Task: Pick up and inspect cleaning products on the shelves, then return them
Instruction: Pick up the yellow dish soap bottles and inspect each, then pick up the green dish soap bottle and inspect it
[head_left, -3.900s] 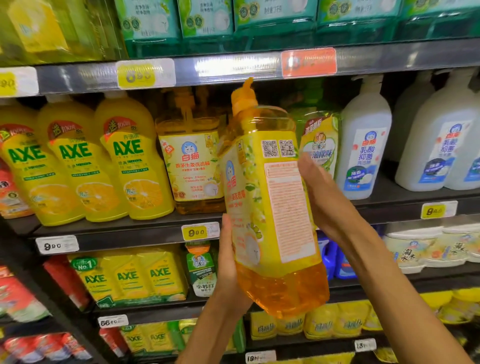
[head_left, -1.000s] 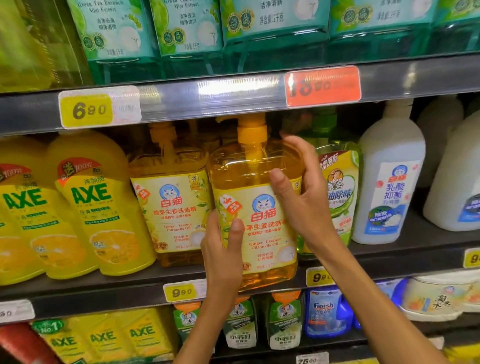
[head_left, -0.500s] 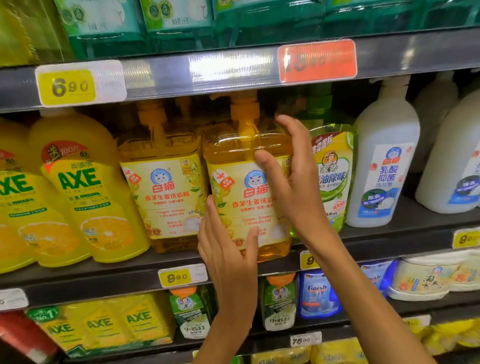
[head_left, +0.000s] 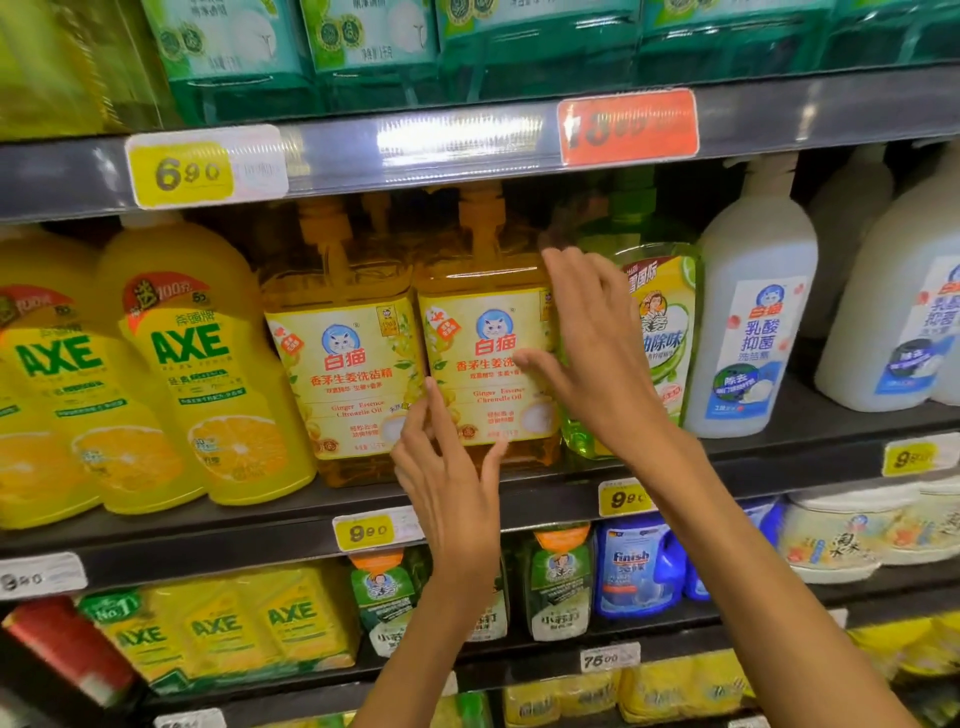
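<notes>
An amber pump bottle (head_left: 480, 322) of dish soap with a yellow cat-logo label stands upright on the middle shelf (head_left: 753, 457), beside an identical bottle (head_left: 343, 353) on its left. My left hand (head_left: 447, 467) is in front of its lower left corner, fingers straight and spread, fingertips at the label's edge. My right hand (head_left: 592, 348) lies over the bottle's right side with straight fingers, thumb across the label. Neither hand curls round the bottle.
Yellow AXE bottles (head_left: 197, 374) fill the shelf to the left. A green bottle (head_left: 654, 332) and white pump bottles (head_left: 753, 322) stand to the right. Teal packs (head_left: 467, 47) sit on the shelf above; pouches and a blue Finish bottle (head_left: 634, 566) below.
The bottle, held up and turned for reading earlier, now stands back in its row on the shelf. Both hands have loosened from it and their fingers have straightened.
</notes>
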